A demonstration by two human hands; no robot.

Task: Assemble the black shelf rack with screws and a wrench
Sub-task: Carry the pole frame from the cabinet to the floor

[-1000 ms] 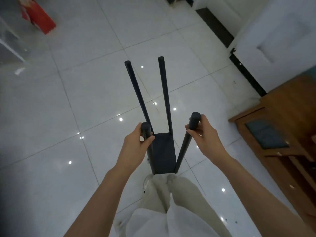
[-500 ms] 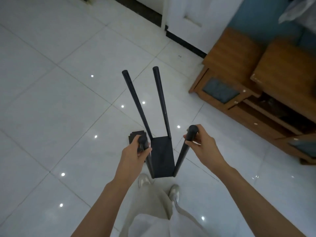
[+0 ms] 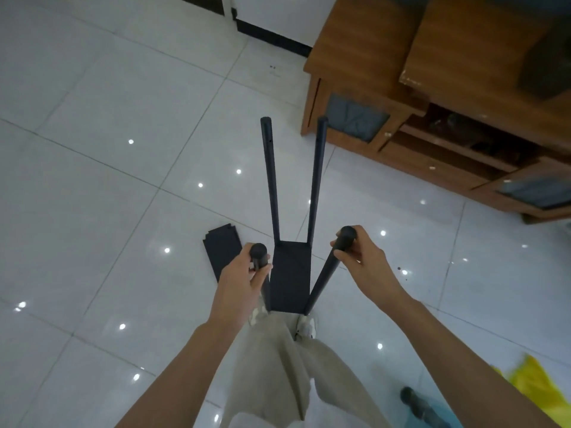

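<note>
Black rack (image 3: 290, 273), gripped by our left hand (image 3: 238, 282) and right hand (image 3: 361, 264), now nears the next panel (image 3: 221, 251) left of them.

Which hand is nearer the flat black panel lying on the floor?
Left. The left hand grips a pole beside the flat black panel; the right hand grips one across the rack.

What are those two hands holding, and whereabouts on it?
The black rack: the left hand grips the top of its near left post, the right hand the top of its near right post.

Loose panel (image 3: 221, 248) lies on floor (image 3: 108, 149), left of the rack (image 3: 290, 273).
</note>
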